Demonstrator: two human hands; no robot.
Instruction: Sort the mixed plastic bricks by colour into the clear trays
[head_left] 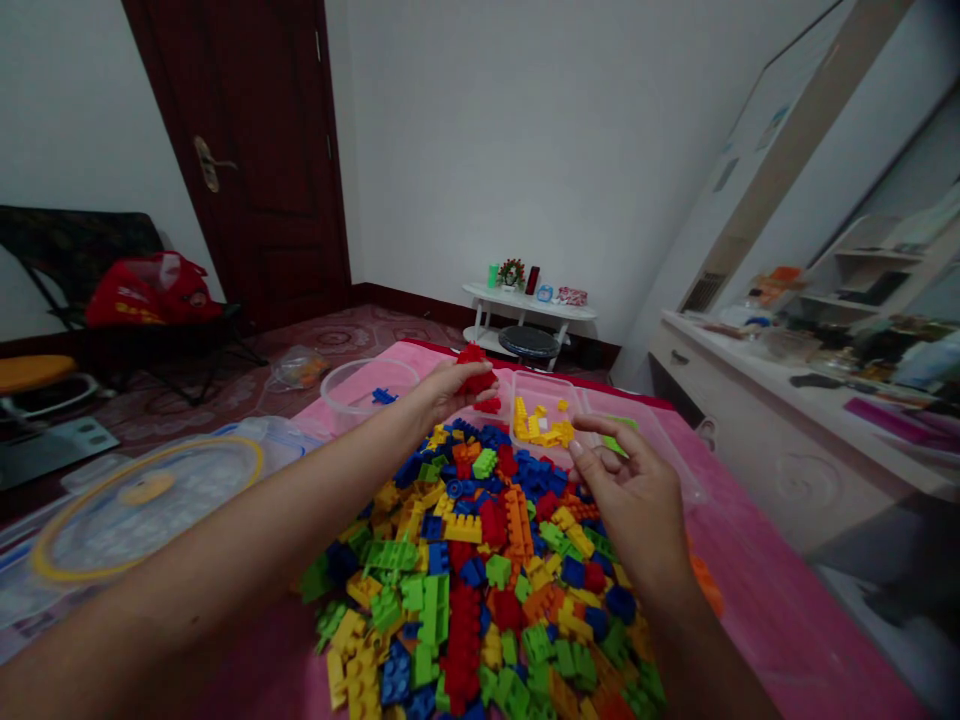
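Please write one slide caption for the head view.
Left hand holding red bricks, right hand near yellow bricks, colourful brick pile on a pink surface.

Dim, soft light; wide-angle stretch toward edges; dresser clutter [840, 350] blurred.

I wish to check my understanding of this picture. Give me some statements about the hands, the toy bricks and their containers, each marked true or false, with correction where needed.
1. The left hand holds a red toy piece. True.
2. Yellow bricks lie in a clear rectangular box. True.
3. The round tub contains only green bricks. False: blue bricks lie in it.
4. The mixed pile is on a blue cloth. False: the cloth is pink.
5. The right hand is inside the round tub. False: it is near the box with yellow bricks.
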